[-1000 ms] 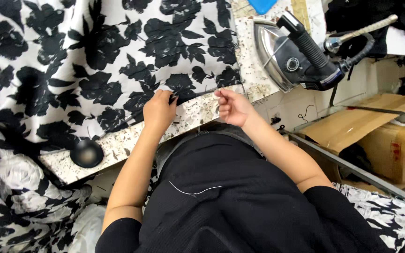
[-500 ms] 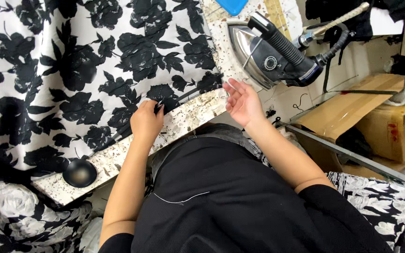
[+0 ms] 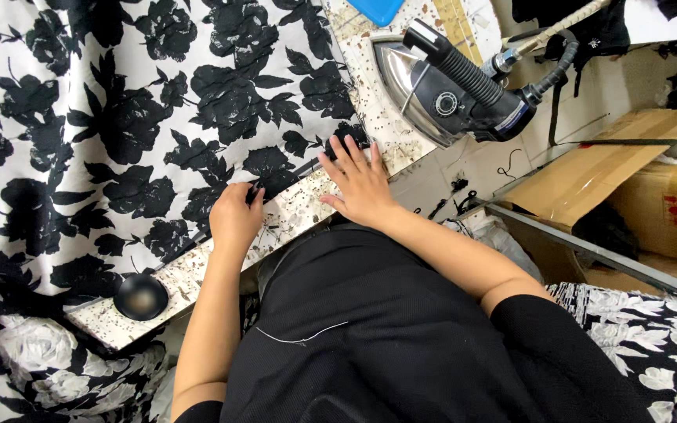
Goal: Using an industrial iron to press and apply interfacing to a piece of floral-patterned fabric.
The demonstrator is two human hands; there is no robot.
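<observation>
A white fabric with a black flower print (image 3: 119,110) lies spread over a speckled ironing board (image 3: 291,215). My left hand (image 3: 235,215) pinches the fabric's dark hem at the board's near edge. My right hand (image 3: 360,182) rests flat with its fingers spread on the hem and the board, a little to the right of the left hand. A steam iron (image 3: 440,90) with a black handle and hose sits on the board just beyond my right hand.
A round black object (image 3: 141,296) lies on the board's near left corner. More flower-print fabric (image 3: 33,376) hangs below it. Cardboard boxes (image 3: 636,188) and a metal bar (image 3: 589,251) are on the floor to the right. A blue item (image 3: 376,9) lies at the board's far end.
My right hand has gone from raised with curled fingers to flat and spread on the hem. My left hand stays on the hem. The view has shifted down and left.
</observation>
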